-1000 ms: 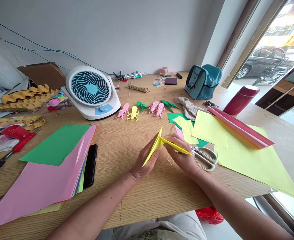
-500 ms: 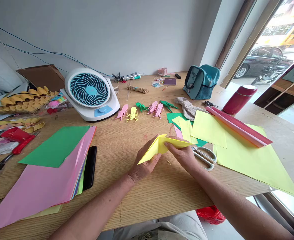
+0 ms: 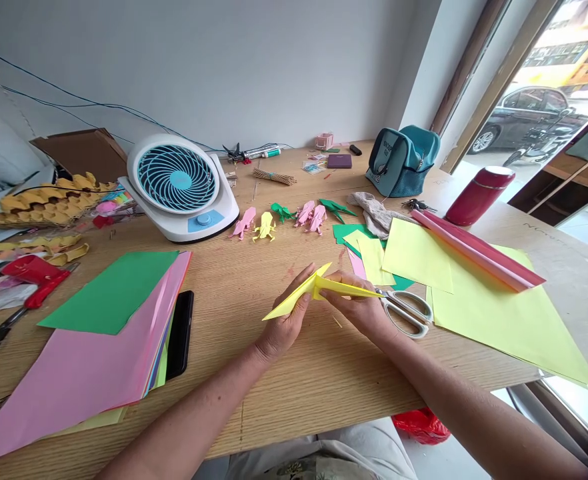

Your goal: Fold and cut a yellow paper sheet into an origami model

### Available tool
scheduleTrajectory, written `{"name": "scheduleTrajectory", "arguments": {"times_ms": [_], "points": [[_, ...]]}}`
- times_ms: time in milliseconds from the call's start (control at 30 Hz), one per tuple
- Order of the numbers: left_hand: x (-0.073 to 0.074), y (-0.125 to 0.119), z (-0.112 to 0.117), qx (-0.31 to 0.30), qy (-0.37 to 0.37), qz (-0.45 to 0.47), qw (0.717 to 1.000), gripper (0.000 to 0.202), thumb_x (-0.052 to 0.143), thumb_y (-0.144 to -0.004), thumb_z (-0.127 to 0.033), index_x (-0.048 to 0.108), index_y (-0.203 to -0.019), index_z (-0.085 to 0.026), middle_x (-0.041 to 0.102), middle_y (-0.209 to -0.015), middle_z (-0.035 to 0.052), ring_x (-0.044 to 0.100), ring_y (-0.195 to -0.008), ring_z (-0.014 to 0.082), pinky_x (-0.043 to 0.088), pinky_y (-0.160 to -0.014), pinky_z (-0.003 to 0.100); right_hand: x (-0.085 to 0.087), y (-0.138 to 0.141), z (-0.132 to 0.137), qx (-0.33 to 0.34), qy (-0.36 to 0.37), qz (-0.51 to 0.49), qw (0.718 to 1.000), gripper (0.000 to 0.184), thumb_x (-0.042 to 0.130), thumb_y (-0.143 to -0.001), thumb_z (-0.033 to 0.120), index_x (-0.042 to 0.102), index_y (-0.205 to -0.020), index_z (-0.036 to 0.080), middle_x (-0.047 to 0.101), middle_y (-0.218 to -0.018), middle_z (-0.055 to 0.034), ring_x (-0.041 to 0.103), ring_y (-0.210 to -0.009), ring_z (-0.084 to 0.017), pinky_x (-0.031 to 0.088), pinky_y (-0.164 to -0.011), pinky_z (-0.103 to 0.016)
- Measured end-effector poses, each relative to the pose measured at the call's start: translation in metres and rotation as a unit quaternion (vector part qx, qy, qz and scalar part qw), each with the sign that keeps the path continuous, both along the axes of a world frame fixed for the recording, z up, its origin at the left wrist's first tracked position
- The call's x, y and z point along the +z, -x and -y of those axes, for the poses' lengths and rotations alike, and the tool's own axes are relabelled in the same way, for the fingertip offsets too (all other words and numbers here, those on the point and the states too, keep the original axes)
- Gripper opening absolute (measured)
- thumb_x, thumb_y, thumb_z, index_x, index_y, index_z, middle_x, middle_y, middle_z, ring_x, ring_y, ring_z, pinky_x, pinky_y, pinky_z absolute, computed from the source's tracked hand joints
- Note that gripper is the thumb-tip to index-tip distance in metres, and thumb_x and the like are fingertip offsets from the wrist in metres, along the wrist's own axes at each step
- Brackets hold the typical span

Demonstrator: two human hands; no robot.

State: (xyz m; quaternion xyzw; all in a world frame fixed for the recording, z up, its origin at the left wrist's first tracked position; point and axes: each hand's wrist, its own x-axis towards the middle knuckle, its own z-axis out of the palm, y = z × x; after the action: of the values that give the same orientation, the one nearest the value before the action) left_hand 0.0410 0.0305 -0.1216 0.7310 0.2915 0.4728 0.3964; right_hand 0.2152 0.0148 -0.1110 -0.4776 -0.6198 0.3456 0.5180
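Observation:
A partly folded piece of yellow paper (image 3: pixel 294 300) is held above the table between both hands, its two wings spread to either side of a middle crease. My left hand (image 3: pixel 285 328) is closed on the left wing, thumb in front and fingers behind. On the other wing my right hand (image 3: pixel 357 308) pinches the paper near the crease, thumb inside; some of its fingers are hidden. White-handled scissors (image 3: pixel 408 313) lie just right of my right hand. Beyond the hands stand folded paper figures: a yellow one (image 3: pixel 265 227), several pink ones (image 3: pixel 245 223) and green ones (image 3: pixel 283 212).
Coloured paper sheets (image 3: pixel 94 367) and a black phone (image 3: pixel 180 337) lie at left, behind them a white fan (image 3: pixel 179 187). Yellow sheets (image 3: pixel 504 327), a rolled red sheet (image 3: pixel 479 250), a red flask (image 3: pixel 480 197) and a teal bag (image 3: pixel 404 163) are at right.
The left wing of the yellow paper has tilted and moved slightly left, and its right wing now shows more edge-on. Both hands keep their hold.

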Motion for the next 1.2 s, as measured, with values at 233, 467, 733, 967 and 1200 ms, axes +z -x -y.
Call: {"name": "scheduleTrajectory", "arguments": {"times_ms": [233,467,733,967,1200], "points": [[-0.004,-0.001,-0.001,0.052,-0.048,-0.024,0.997,0.033,0.054,-0.095,-0.029,0.061,-0.126,-0.019,0.067,-0.122,0.0087,0.063,-0.114,0.0212,0.050,-0.101,0.033,-0.003,-0.001,-0.002,0.007,-0.053,-0.007,0.999,0.023,0.061,-0.090,0.043,0.068,-0.088,0.021,0.066,-0.085,-0.0046,0.060,-0.080,-0.020,0.050,-0.075,-0.034],[0.003,-0.005,0.001,0.152,-0.011,-0.063,0.986,0.018,0.064,-0.088,-0.027,0.069,-0.103,-0.019,0.073,-0.098,0.0044,0.068,-0.091,0.0184,0.054,-0.089,0.031,0.003,-0.002,0.001,0.043,-0.048,0.013,0.998,0.024,0.063,-0.089,0.044,0.069,-0.091,0.021,0.068,-0.089,-0.0042,0.062,-0.082,-0.020,0.050,-0.074,-0.033],[-0.009,0.029,0.017,0.149,0.217,0.089,0.961,0.041,0.083,-0.067,-0.039,0.073,-0.097,-0.013,0.075,-0.101,0.0096,0.070,-0.093,0.0236,0.056,-0.086,0.035,-0.010,-0.023,0.056,0.167,-0.069,0.306,0.935,0.027,0.048,-0.097,0.031,0.065,-0.114,0.018,0.069,-0.113,-0.0127,0.065,-0.102,-0.025,0.051,-0.093,-0.042],[-0.002,0.031,0.050,0.168,0.237,0.003,0.957,0.032,0.079,-0.071,-0.040,0.074,-0.085,-0.012,0.076,-0.092,0.0109,0.071,-0.084,0.0245,0.055,-0.073,0.030,0.021,-0.042,0.070,0.015,0.017,0.165,0.986,0.034,0.040,-0.101,0.042,0.065,-0.113,0.021,0.070,-0.111,-0.0102,0.066,-0.100,-0.023,0.053,-0.087,-0.040],[-0.009,0.012,0.077,0.136,0.226,-0.089,0.961,0.032,0.076,-0.076,-0.029,0.061,-0.102,-0.018,0.075,-0.092,0.0077,0.071,-0.077,0.0213,0.056,-0.067,0.029,0.044,-0.015,0.070,0.169,0.137,0.214,0.952,0.037,0.059,-0.088,0.027,0.057,-0.124,0.021,0.060,-0.068,0.0026,0.052,-0.054,-0.011,0.035,-0.046,-0.022]]}}
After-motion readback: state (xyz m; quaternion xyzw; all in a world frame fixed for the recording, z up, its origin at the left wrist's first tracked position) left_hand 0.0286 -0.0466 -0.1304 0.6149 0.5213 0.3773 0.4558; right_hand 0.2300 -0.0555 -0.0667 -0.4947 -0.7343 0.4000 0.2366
